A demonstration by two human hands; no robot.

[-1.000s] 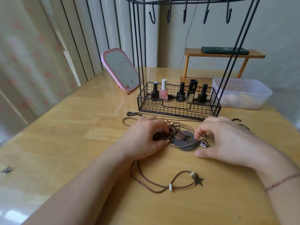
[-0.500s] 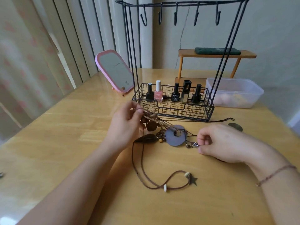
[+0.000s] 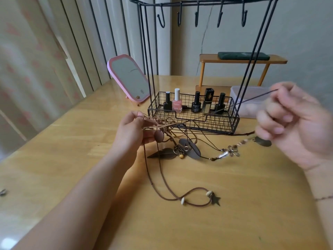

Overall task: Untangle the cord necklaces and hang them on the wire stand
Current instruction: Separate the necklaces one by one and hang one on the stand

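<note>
Head view shows the left hand (image 3: 134, 130) gripping the knot of necklaces (image 3: 167, 130) above the table (image 3: 234, 204) while the right hand (image 3: 295, 123) pinches one dark cord (image 3: 252, 99) pulled taut away from it, so untangling seems barely begun and the stand's hooks (image 3: 197, 17) above are bare.

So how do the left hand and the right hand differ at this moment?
The left hand sits low over the table, gripping the bunched tangle of cord necklaces; the right hand is raised higher and pinches only a single dark cord drawn taut from that tangle. The left hand looks sharp, the right hand is motion-blurred. Both have fingers curled round cord, and neither is near the hooks of the wire stand.
</note>
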